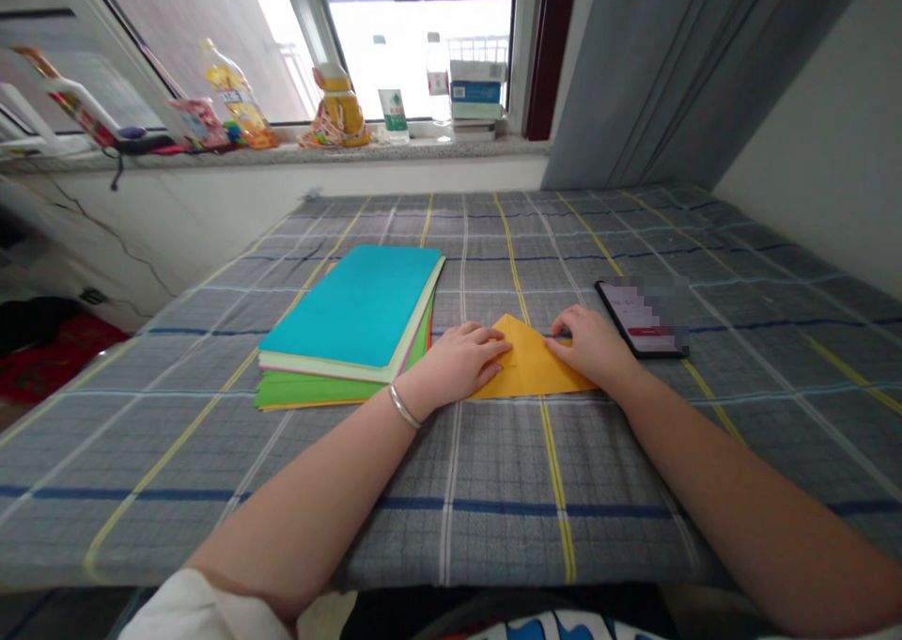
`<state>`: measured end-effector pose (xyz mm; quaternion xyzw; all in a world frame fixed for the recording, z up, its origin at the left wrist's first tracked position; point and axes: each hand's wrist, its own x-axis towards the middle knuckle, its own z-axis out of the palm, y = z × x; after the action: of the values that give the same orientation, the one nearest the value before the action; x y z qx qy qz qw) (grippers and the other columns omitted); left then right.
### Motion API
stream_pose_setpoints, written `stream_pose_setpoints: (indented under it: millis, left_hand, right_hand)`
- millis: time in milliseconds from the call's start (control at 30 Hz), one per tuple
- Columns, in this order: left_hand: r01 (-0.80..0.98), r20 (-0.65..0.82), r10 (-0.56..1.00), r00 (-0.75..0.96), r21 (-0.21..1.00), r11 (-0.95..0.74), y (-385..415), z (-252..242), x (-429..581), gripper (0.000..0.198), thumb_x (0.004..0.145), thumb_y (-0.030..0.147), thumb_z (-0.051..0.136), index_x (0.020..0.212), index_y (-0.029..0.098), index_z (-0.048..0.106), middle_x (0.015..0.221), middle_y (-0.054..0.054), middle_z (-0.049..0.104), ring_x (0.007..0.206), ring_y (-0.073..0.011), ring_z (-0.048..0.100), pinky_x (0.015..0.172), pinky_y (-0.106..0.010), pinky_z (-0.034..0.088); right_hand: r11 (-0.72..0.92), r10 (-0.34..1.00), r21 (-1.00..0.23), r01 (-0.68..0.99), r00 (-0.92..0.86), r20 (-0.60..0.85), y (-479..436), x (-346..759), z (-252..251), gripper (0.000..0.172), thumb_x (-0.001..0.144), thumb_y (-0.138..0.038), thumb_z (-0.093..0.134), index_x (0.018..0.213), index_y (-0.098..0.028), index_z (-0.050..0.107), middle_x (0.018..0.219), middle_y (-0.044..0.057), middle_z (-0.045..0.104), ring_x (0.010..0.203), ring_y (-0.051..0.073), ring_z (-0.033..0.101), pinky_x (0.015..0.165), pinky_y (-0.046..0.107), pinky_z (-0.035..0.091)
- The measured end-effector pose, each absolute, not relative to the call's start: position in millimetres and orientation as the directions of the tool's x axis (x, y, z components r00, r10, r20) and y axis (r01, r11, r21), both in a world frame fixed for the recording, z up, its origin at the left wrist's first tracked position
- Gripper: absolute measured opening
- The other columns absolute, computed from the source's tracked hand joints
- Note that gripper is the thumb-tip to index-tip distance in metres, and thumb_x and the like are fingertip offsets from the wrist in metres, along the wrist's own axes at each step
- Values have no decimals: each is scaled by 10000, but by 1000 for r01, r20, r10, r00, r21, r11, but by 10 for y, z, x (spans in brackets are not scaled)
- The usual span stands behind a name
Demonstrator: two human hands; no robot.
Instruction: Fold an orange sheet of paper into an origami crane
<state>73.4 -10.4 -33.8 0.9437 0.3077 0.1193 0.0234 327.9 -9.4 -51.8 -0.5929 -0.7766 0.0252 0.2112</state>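
**A:** Where's the yellow sheet [530, 363]?

**B:** Flat on the checked cloth [493, 494], just right of the paper stack [345, 316]. It's folded into a triangle with its point aimed far, and both hands are on it.

**A:** Gripping it?

**B:** No. The left hand [458, 366] lies open and palm down, its fingers across the sheet's left part. The right hand [588, 344] is open too, with its fingertips on the right corner. Neither one pinches. (A bangle [404, 407] circles the left wrist, off the paper.)

**A:** How will the sheet handle?

**B:** Light and thin, I'd judge: stiff enough to keep a crease, but quick to bend and easily creased by accident. It may also shift on the cloth, so flat pressure should steady it best. For lifting, I'd pinch the long near edge or a corner, though the layers may slip apart.

**A:** And the room around it?

**B:** Tight at the sides. The stack sits just left of the left hand, and the phone [638, 319] lies just far-right of the right hand. The real room is nearer the body, where the cloth runs on to its near edge, with more cloth far of the sheet.
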Motion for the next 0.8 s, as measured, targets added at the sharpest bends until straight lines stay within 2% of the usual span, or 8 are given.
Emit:
stream_pose_setpoints:
  millis: [100,200,300,367,567,700,800]
  left_hand:
    - [567,200,580,790,125,-815,-84,-345,729,329,965,291,447,1244,226,609,1272,-73,608,1118,-230,543,1000,-411,425]
    - [550,200,568,798,143,-823,-55,-375,740,311,959,270,468,1222,207,620,1267,-76,613,1124,-217,552,1022,-390,421]
    - [550,234,568,789,144,-823,-40,-403,743,312,965,274,458,1226,202,614,1266,-77,614,1147,-220,548,1025,-391,425]
    - [565,246,581,776,140,-813,-45,-395,734,311,966,279,456,1227,216,612,1279,-76,606,1161,-226,547,1019,-404,430]
    - [512,161,529,833,136,-848,-137,-238,701,307,931,327,530,1199,212,628,1271,-75,612,1130,-233,572,1022,-396,419]
    - [495,144,512,847,139,-858,-196,-176,714,418,873,464,604,1208,215,622,1230,-84,633,1127,-261,566,1021,-419,397]
    - [467,142,490,860,166,-868,-195,-174,720,513,835,528,632,1245,222,603,1257,-91,619,1165,-271,545,1031,-422,385]
  right_hand:
    - [481,855,-281,830,-373,361,-178,3235,-448,166,799,-221,630,953,-205,690,1087,80,661,1039,249,568,940,422,441]
    - [668,743,-319,672,-586,323,-280,3162,-396,221,807,-309,674,1017,-243,699,1145,53,675,1081,236,570,981,426,429]
    - [697,715,-350,626,-645,270,-349,3103,-381,443,714,-400,769,1122,-257,672,1223,65,648,1138,259,559,995,442,428]
    - [685,725,-352,637,-643,247,-365,3095,-376,505,679,-418,792,1140,-259,662,1245,69,636,1157,270,552,1002,448,426]
    - [706,705,-309,637,-672,226,-402,3134,-292,361,734,-349,725,1078,-244,688,1182,67,671,1093,264,588,979,446,443]
    - [747,665,-253,615,-695,274,-458,3106,-233,322,720,-274,690,1041,-246,705,1118,67,697,1073,270,602,989,457,429]
    - [755,655,-223,616,-712,251,-486,3078,-218,292,751,-204,618,1028,-232,705,1103,69,702,1041,253,618,955,425,452]
